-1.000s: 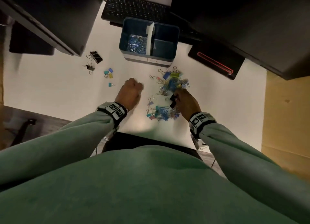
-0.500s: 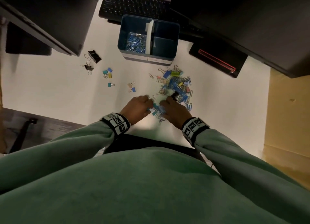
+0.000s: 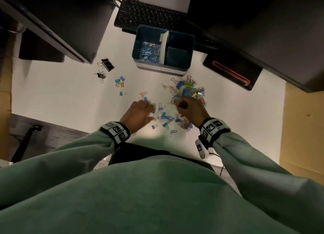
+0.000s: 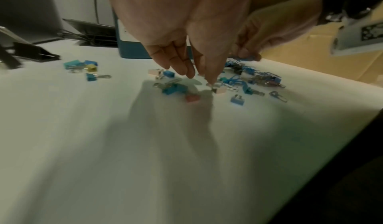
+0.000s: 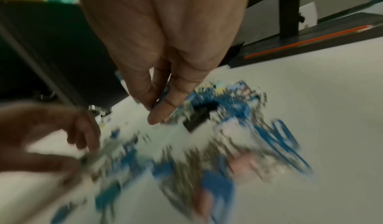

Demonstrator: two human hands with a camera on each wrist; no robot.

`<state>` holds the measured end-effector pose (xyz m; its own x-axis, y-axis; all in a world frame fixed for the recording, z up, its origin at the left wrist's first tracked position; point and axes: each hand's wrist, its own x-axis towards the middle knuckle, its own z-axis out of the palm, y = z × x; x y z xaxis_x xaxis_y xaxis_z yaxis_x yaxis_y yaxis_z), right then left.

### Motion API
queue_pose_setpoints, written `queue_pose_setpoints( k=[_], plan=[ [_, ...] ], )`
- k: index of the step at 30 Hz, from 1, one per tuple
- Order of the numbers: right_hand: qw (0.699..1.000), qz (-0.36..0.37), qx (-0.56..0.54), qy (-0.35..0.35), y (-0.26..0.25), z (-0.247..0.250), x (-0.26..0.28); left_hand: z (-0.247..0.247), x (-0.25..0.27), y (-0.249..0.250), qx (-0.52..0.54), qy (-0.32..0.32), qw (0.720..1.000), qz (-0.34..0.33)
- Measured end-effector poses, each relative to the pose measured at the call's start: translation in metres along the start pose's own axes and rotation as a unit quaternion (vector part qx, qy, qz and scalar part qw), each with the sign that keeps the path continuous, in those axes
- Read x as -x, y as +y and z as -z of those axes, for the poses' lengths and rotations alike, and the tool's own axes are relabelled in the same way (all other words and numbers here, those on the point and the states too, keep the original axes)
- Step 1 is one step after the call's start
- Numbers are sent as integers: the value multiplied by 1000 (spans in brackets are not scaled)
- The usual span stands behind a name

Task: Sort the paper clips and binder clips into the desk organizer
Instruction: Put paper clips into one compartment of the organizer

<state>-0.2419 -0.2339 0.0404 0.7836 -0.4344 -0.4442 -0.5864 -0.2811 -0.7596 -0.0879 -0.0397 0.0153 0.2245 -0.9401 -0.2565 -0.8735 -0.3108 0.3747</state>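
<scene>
Paper clips (image 3: 188,95) lie mid-frame on the tabletop (image 3: 70,97); my right hand (image 3: 190,109) pinches several for sorting, my left hand (image 3: 138,113) hovers loose-fingered.

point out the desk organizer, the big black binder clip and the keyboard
desk organizer (image 3: 177,69), head view, on its near outer wall
big black binder clip (image 3: 108,65), head view, on its black body
keyboard (image 3: 149,14), head view, on the middle of its keys
</scene>
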Motion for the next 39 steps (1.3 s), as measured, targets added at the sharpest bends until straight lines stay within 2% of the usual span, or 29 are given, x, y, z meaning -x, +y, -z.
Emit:
queue_pose_setpoints(
  k=[3,7,10,12,15,17,20,21,23,26,28,30,32,36,38,39],
  plan=[
    [994,27,-93,45,-41,20,-16,-11,-19,24,-24,-34,998,-37],
    [983,101,-116,98,-103,28,-69,-15,-41,36,-44,-69,996,-36],
    [982,89,-101,135,-130,24,-111,-15,-49,36,-34,-76,995,-51],
    [989,66,-63,118,-137,21,-125,-16,-50,33,-10,-69,996,-57],
    [995,53,-16,87,-129,27,-123,-12,-49,26,16,-47,997,-51],
    [991,76,-32,107,-114,36,-108,-2,-47,22,66,-15,997,-33],
    [987,82,-57,127,-81,41,-68,20,-42,14,163,18,986,41],
    [991,75,-36,105,-67,39,-52,26,-39,8,190,28,979,66],
    [993,80,80,19,-43,29,-22,35,-32,-3,236,45,966,97],
    [962,59,241,-113,-17,4,7,58,-26,-8,289,89,946,117],
    [941,45,301,-147,-8,-15,12,84,-32,-7,315,158,927,126],
    [935,44,320,-144,-4,-31,11,114,-50,-9,317,229,909,141],
    [944,48,303,-120,1,-41,7,138,-74,-16,288,271,907,144],
    [948,74,297,-82,9,-45,-5,153,-111,-31,196,260,932,160],
    [948,88,296,-73,12,-45,-8,140,-105,-23,170,255,940,151],
    [945,94,305,-75,13,-45,-9,126,-96,-16,178,231,947,134]
  ],
)
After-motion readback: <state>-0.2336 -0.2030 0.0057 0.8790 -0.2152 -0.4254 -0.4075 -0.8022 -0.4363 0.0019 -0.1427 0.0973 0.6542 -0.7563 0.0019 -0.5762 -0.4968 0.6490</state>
